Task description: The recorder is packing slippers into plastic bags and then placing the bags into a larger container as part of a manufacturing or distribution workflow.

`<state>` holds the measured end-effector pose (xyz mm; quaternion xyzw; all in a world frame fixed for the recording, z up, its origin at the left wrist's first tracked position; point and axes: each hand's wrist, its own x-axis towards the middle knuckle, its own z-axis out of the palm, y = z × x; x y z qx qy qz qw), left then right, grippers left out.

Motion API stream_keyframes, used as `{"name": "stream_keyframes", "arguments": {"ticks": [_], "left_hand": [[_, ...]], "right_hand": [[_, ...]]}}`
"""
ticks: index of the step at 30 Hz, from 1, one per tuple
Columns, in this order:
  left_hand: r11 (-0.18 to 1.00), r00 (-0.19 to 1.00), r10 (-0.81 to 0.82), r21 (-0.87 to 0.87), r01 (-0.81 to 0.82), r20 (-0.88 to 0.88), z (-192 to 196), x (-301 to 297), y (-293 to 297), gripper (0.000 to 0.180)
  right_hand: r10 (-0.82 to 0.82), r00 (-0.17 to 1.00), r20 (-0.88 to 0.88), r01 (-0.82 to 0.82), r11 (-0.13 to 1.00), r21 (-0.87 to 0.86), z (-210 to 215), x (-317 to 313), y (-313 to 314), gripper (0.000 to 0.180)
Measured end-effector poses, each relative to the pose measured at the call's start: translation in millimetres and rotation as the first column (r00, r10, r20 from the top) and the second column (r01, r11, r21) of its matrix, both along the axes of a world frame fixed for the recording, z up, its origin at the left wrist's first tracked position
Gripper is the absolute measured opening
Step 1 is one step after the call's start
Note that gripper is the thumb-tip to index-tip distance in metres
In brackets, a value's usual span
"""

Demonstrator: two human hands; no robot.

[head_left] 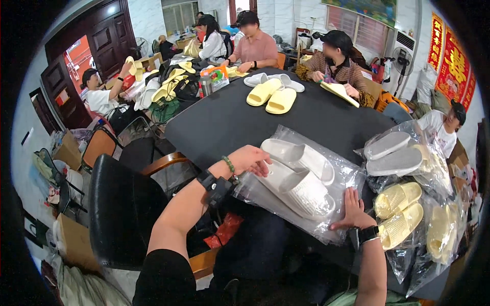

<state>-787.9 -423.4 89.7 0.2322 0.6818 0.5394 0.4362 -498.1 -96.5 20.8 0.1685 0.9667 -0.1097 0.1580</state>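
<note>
- Red banners [453, 66] with gold figures hang on the far right wall, beside a standing fan [403, 56].
- A clear plastic bag [343, 176] lies on the black tabletop [224, 122] at its near edge, holding a pair of white slippers [298, 176] stacked together.
- To its right sit more clear bags: one with grey slippers [393, 154], others with pale yellow slippers [399, 211].
- A loose yellow pair [271, 96] rests mid-table, well apart.
- The left hand [250, 159] reaches into the bag's open end, its grip loosely curled, fingertips touching the upper white slipper.
- The right hand [352, 210] lies flat and spread, grasping nothing, pressing on the bag's near corner.
- Other people sit around the far side.
</note>
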Motion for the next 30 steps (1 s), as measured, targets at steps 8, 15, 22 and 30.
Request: {"name": "stream_keyframes", "arguments": {"ticks": [8,15,22,30], "left_hand": [[0.982,0.852,-0.177,-0.146,0.120,-0.493,-23.9,-55.1,12.0,0.041],[0.802,0.037,-0.334,-0.264,0.536,-0.942,-33.6,-40.0,75.2,0.080],[0.778,0.078,-0.459,-0.358,0.516,-0.885,-44.7,-14.7,113.5,0.053],[0.896,0.228,-0.269,-0.156,0.416,-0.936,-90.7,-22.6,130.4,0.032]], "right_hand": [[0.008,1.000,0.023,-0.009,1.000,0.019,7.8,-1.2,-7.4,0.163],[0.000,0.999,0.046,0.000,1.000,0.015,6.3,1.6,-2.5,0.166],[0.010,0.999,0.049,-0.011,0.999,0.031,4.0,-0.7,-2.6,0.166],[0.015,0.994,0.104,-0.023,0.997,0.076,6.9,-6.5,-4.8,0.165]]}}
